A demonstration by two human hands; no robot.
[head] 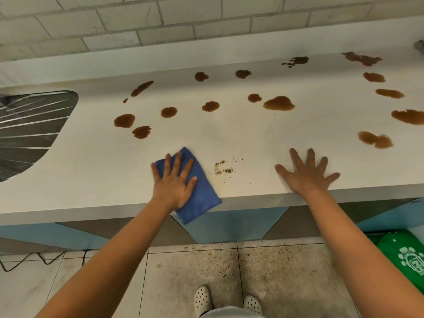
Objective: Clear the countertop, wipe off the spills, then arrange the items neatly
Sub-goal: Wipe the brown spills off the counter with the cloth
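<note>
Countertop (241,134), white and seen from above by a person standing at its near edge, runs left to right beneath a wall of pale brick-shaped tiles (174,19); many brown liquid spills (278,103) dot its far half, from the left-centre across to the far right; a small scatter of dark crumbs (223,167) lies near the front edge, between the two hands. The left hand (175,181) lies flat with fingers spread on a folded blue cloth (202,196), pressing it to the surface; the cloth's near corner hangs over the counter's front edge. The right hand (307,174) rests open, palm down, fingers splayed, on bare countertop, holding nothing, well apart from the cloth. A ridged metal sink drainer (29,129) is set into the counter at the far left. Below, blue and grey cabinet fronts (231,223) face a speckled, dirty tiled floor (206,267); a green bag (406,253) sits on the floor at the right; white perforated shoes (202,299) show at the bottom.
</note>
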